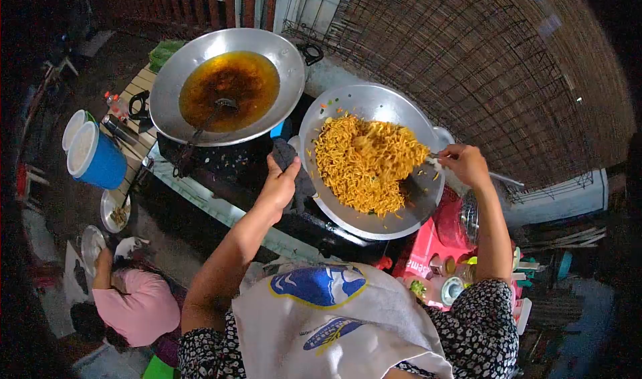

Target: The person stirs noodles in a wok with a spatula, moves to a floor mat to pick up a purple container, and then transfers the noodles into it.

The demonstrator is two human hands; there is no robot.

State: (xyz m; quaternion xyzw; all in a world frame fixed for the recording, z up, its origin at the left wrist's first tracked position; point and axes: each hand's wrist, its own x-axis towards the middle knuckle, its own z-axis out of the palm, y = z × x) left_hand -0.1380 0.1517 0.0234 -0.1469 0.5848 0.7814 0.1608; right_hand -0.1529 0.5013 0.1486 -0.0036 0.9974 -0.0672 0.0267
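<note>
A large metal wok [354, 226] full of orange-brown noodles [348, 171] stands on the stove in front of me. My left hand [279, 188] is closed around a dark grey cloth [284, 154] at the wok's left side. At the right rim, my right hand [465, 165] grips the handle of a spatula [435, 156], whose blade is hidden among the noodles. Small bits of green and orange vegetable cling to the wok's far inner wall.
A second wok [164, 91] holds dark amber oil [231, 78], with a ladle [214, 115] resting in it. Blue buckets [100, 161] stand left. A person in a pink top [137, 305] sits low at left. Jars [445, 289] crowd a red table [435, 235] at right. Wire mesh [428, 51] lies behind.
</note>
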